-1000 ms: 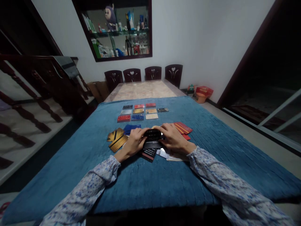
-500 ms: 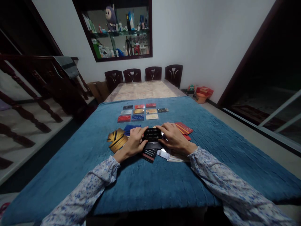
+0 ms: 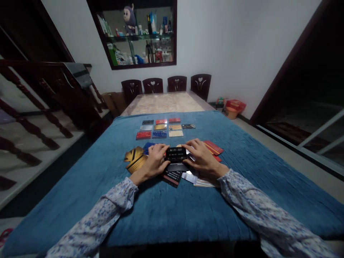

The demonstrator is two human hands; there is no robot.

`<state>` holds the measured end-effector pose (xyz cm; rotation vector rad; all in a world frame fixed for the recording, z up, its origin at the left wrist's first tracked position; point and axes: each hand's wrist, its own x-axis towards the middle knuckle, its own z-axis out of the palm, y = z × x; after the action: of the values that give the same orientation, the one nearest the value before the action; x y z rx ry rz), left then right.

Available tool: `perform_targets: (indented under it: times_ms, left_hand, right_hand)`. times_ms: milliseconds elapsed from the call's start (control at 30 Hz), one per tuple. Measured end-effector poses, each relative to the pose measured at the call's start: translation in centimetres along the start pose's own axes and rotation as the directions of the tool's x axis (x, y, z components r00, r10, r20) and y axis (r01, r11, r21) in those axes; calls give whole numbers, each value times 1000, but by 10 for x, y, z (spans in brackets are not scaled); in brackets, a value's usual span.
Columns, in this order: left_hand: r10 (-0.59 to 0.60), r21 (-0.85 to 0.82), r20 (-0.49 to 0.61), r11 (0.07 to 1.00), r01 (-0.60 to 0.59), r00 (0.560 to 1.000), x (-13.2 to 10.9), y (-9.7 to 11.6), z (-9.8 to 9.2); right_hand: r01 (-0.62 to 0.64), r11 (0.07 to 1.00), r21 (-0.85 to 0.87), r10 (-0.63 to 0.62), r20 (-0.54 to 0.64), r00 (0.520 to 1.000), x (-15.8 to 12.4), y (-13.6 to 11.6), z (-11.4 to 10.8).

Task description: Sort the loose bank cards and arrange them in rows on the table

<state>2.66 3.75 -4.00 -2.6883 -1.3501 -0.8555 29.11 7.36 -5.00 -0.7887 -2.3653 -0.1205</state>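
Between my two hands is a black card (image 3: 176, 154) with pale print, tilted up toward me. My left hand (image 3: 154, 159) pinches its left edge with thumb and fingers. On the opposite edge, my right hand (image 3: 200, 157) grips it the same way. Below it lie more black cards (image 3: 173, 177), partly covered. Gold cards (image 3: 134, 159) fan out left of my left hand, and a blue card (image 3: 149, 146) shows behind it. Red cards (image 3: 213, 147) lie beyond my right hand, with white cards (image 3: 190, 177) under its wrist.
Farther off, several cards lie in rough rows, among them a red card (image 3: 143, 135), a blue card (image 3: 159, 134) and a black card (image 3: 189, 126). A blue cloth (image 3: 120, 215) covers the near table. Dark chairs (image 3: 177, 83) line the far end.
Both hands still hold the black card in nearly the same place. The whole view has shifted slightly, so things sit a little farther right.
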Motion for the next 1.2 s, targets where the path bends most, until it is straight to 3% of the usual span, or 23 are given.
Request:
perform_targets:
  times_ms: [367, 667, 967, 1200]
  left_hand:
    - [-25, -19, 48, 999, 26, 999, 3, -10, -3]
    - [-68, -72, 62, 995, 72, 996, 9, -26, -1]
    - [-154, -56, 149, 985, 164, 977, 21, -32, -22]
    - [-162, -70, 173, 982, 176, 971, 28, -59, -31]
  right_hand:
    - [-15, 997, 77, 7, 103, 995, 9, 7, 0]
    - [48, 997, 53, -55, 149, 987, 23, 26, 5]
    - [37, 997, 65, -52, 250, 967, 49, 33, 12]
    - [3, 996, 89, -27, 267, 963, 75, 35, 23]
